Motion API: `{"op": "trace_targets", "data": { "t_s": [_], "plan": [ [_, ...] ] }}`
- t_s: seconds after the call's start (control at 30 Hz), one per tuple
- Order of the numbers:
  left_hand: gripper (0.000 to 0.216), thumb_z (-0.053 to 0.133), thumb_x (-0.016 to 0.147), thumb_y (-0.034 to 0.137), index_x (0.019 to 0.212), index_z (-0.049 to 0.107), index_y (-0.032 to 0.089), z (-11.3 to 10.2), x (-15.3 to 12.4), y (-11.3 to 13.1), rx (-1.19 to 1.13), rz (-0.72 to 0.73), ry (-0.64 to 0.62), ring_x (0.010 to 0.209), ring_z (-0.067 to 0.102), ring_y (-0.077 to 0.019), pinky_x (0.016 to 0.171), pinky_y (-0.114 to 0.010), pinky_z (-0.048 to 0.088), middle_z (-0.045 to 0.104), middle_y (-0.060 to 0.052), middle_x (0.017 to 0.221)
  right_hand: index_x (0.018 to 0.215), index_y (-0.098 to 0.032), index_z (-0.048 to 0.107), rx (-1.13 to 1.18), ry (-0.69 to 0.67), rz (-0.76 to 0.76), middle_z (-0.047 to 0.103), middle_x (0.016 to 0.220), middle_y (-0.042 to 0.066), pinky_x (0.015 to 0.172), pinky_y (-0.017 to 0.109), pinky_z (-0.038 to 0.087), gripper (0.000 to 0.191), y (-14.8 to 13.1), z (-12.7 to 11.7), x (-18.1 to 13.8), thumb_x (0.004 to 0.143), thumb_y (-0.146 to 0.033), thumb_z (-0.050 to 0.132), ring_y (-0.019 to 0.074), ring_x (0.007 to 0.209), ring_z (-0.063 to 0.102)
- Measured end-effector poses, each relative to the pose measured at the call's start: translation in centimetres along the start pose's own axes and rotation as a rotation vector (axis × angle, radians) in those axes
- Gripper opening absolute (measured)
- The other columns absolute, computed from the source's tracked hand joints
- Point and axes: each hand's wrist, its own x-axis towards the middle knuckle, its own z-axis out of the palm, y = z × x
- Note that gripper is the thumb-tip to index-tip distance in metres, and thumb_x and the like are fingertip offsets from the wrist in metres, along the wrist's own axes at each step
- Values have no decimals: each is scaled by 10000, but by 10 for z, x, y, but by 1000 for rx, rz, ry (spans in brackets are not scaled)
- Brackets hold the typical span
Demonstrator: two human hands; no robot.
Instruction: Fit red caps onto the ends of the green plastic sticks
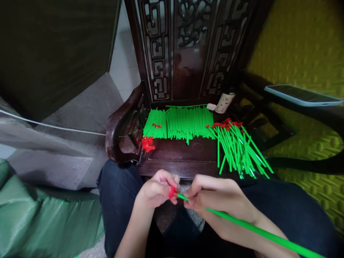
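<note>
My left hand (157, 190) pinches a small red piece (172, 192) at the tip of a long green stick (249, 227). My right hand (217, 199) is closed around that stick close to its tip; the stick runs down to the lower right over my forearm. Both hands are held above my knees, just in front of a dark wooden chair seat (180, 152). On the seat lie a flat bundle of bare green sticks (178, 123), a small heap of red pieces (147, 143), and a pile of green sticks with red tips (239, 147).
A small white bottle (225, 102) lies at the back of the seat. The carved chair back (185, 46) rises behind. A phone (303, 95) rests on a dark armrest at the right. Green fabric (40, 218) lies lower left on the grey floor.
</note>
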Motion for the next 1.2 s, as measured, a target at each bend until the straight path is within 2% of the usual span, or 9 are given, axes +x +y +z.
{"op": "trace_targets", "data": {
  "t_s": [0.1,0.2,0.27,0.4,0.5,0.63,0.8,0.97,1.2],
  "plan": [
    [193,852,475,203,596,705,166,7,3,-2,-17,-10,-30,435,535,-83,346,-167,470,483,23,531,667,-250,676,-193,-13,-251,686,659,-8,462,206,513,212,-1,-1,0,722,-45,672,129,508,612],
    [206,852,484,243,609,694,201,20,7,-5,-117,119,73,487,493,-50,405,-125,447,456,35,565,716,-245,703,-290,100,-443,701,755,19,515,229,533,197,4,1,3,702,-48,708,138,572,641],
    [196,843,503,229,632,695,217,26,9,-6,-149,203,128,530,487,-47,446,-121,439,467,33,605,738,-236,706,-234,138,-446,693,799,32,582,247,552,197,6,0,4,694,-44,724,150,648,660],
    [123,814,569,225,646,720,243,25,6,-3,-15,295,37,559,519,-82,471,-168,437,510,16,596,772,-230,713,-45,-21,-310,678,840,39,618,266,569,216,4,-3,3,625,-96,800,176,724,672],
    [122,806,588,214,682,732,241,18,1,3,84,362,40,584,539,-90,517,-186,454,557,7,608,811,-238,715,-37,6,-258,697,840,37,616,250,576,193,6,-2,1,690,-93,753,175,731,689],
    [213,774,644,268,836,728,189,10,-3,9,137,233,72,618,601,-121,536,-219,517,628,-27,713,1027,-276,658,-125,117,-292,733,853,17,678,258,590,392,11,3,1,718,-41,711,175,736,711],
    [240,716,717,346,778,708,114,3,-4,10,84,74,22,465,575,-93,398,-168,483,618,-34,602,967,-224,699,-269,40,-525,725,856,54,713,277,572,336,9,4,5,764,28,606,182,824,684],
    [187,739,701,292,770,706,121,0,-3,10,58,116,32,398,521,-44,371,-106,429,577,9,530,955,-215,693,-214,69,-412,709,926,71,751,307,560,259,14,4,6,747,-62,674,196,869,664],
    [155,761,675,232,768,709,119,-3,-5,11,50,134,35,419,505,-35,378,-104,416,560,10,565,774,-166,688,-109,101,-102,617,644,9,470,209,424,38,19,8,8,740,-184,691,103,530,539]
  ]
}}
